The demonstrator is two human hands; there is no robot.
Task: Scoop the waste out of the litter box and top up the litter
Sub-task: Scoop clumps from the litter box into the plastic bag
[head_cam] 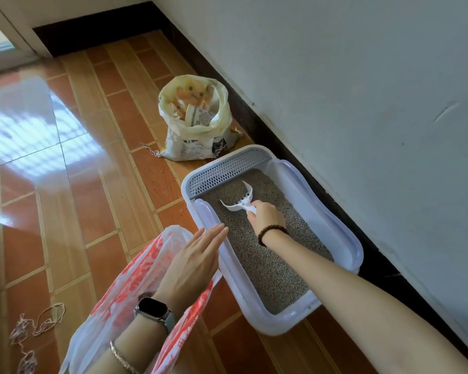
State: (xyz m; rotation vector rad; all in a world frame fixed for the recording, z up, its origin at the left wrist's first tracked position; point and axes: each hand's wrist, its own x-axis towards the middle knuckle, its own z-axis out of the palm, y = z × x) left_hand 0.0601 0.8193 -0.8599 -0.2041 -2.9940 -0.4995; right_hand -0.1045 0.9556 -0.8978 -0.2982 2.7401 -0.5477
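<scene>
A white litter box (343, 238) full of grey litter (268, 260) stands on the floor beside the wall. My right hand (266, 218) reaches into it and is shut on the handle of a white slotted scoop (241, 202), whose mouth rests on the litter near the box's far end. My left hand (193, 261) hovers flat, fingers together, over the box's near-left rim and holds nothing. A red-and-white plastic bag (135, 287) hangs around my left forearm. An open sack of litter (197, 120) stands beyond the box with a cup inside.
The wall with its dark skirting (295, 147) runs close along the box's right side. Tiled floor (97, 190) spreads to the left. Loose string (42, 321) lies on the floor at the lower left. A grey grille (227, 170) covers the box's far end.
</scene>
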